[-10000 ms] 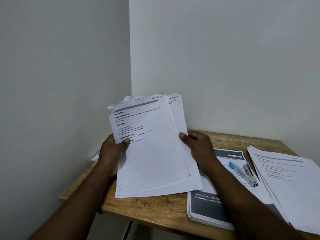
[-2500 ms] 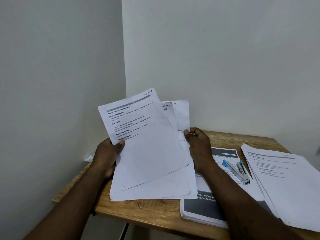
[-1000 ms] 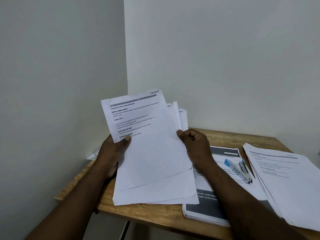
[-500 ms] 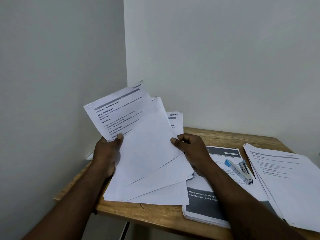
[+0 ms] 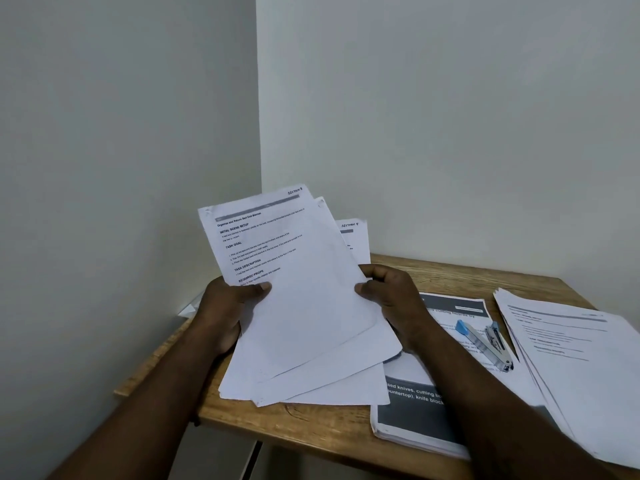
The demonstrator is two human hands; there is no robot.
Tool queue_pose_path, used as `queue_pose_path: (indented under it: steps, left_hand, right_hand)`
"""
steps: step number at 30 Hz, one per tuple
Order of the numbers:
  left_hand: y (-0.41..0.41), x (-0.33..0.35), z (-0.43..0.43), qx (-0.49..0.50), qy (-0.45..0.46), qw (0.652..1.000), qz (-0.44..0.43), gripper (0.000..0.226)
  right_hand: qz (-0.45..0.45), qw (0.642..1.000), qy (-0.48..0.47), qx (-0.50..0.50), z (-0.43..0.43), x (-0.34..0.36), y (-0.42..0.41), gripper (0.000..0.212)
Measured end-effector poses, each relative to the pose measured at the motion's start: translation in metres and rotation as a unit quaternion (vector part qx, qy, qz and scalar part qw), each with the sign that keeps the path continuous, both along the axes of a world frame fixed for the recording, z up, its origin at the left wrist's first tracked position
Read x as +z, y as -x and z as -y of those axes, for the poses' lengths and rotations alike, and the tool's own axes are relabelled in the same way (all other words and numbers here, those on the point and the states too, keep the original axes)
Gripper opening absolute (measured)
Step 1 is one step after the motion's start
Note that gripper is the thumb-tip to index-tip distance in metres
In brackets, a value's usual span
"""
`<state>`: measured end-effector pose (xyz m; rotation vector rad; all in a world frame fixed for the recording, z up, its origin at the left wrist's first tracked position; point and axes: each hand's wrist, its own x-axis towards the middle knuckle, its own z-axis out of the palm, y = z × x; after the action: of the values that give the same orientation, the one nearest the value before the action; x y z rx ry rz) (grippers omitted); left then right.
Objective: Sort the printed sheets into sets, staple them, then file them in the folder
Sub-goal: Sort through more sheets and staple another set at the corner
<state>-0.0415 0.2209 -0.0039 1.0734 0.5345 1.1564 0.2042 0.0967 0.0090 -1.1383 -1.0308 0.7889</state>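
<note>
I hold a fanned bundle of printed sheets (image 5: 304, 306) upright above the left part of the wooden table (image 5: 311, 424). My left hand (image 5: 228, 306) grips the bundle's left edge, thumb on the front page. My right hand (image 5: 391, 296) pinches the right edge of the front sheets. The front page is marked "Section 8"; a sheet behind it, marked "Section 4" (image 5: 353, 233), sticks out to the right. A blue and silver stapler (image 5: 485, 344) lies to the right on a printed stack with dark banners (image 5: 412, 414).
A spread pile of printed sheets (image 5: 581, 362) covers the table's right side. A white paper corner (image 5: 188, 308) pokes out at the table's back left. Two walls meet in a corner just behind the table.
The front sheets have swung back from their left tilt to more upright, and the Section 4 sheet now shows farther out to the right. Both hands keep their hold.
</note>
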Motion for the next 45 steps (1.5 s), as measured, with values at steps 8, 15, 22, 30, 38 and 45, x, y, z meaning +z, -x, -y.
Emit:
queue_pose_path:
  steps: [8, 15, 22, 30, 38, 45]
  left_hand:
    - [0.000, -0.001, 0.001, -0.019, 0.012, 0.999, -0.024, 0.043]
    - [-0.002, -0.001, 0.001, 0.034, 0.018, 0.999, 0.013, 0.042]
    - [0.000, 0.002, 0.003, -0.010, 0.031, 0.999, -0.003, 0.038]
    - [0.000, 0.003, 0.007, -0.058, 0.021, 0.995, -0.074, 0.038]
    - [0.002, 0.002, 0.001, -0.037, 0.027, 0.994, -0.099, 0.037]
    - [0.004, 0.001, 0.002, -0.068, 0.004, 0.990, -0.125, 0.041]
  right_hand:
    - [-0.003, 1.000, 0.013, -0.020, 0.001, 0.000, -0.002, 0.023]
    - [0.041, 0.999, 0.027, -0.015, -0.007, -0.004, 0.002, 0.071]
    - [0.057, 0.996, 0.029, -0.063, -0.004, -0.003, -0.002, 0.029]
    - [0.005, 0.998, 0.006, -0.069, -0.007, -0.002, -0.006, 0.014]
    - [0.014, 0.990, -0.017, -0.140, -0.007, 0.001, -0.017, 0.023]
    - [0.027, 0.985, -0.051, -0.162, -0.004, 0.003, -0.026, 0.030]
